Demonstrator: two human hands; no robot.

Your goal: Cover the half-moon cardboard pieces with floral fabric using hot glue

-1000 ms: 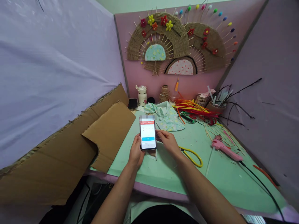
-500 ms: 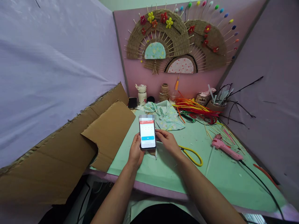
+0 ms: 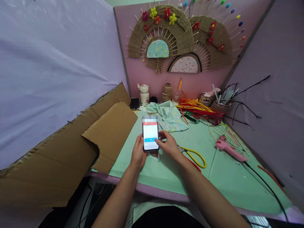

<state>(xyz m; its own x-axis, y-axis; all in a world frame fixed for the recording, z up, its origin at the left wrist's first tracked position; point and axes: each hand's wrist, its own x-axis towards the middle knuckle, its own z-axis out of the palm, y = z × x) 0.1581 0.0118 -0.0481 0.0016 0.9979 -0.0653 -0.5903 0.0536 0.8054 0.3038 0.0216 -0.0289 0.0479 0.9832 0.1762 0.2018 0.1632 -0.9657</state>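
A lit smartphone (image 3: 150, 131) is upright over the green table, its screen facing me with a red band and a blue button. My left hand (image 3: 137, 152) is closed around its left edge and lower corner, thumb along the side. My right hand (image 3: 169, 144) is at the right edge, fingers curled there and partly hidden, with the thumb over the screen near the blue button. Beside my right wrist lie scissors (image 3: 197, 157) with one yellow and one red handle, partly covered by the forearm. A small scrap (image 3: 155, 155) lies below the phone.
Cardboard sheets (image 3: 114, 136) lean on the left. Behind the phone are patterned cloth (image 3: 169, 117), a twine spool (image 3: 167, 92), a white bottle (image 3: 144, 95) and red-yellow strips (image 3: 199, 107). A pink glue gun (image 3: 231, 150) with a cord and twigs (image 3: 242, 104) are on the right.
My right thumb has moved left from the phone's edge onto the screen. The right hand has shifted, and more of the scissors now shows. My view has tilted down slightly.
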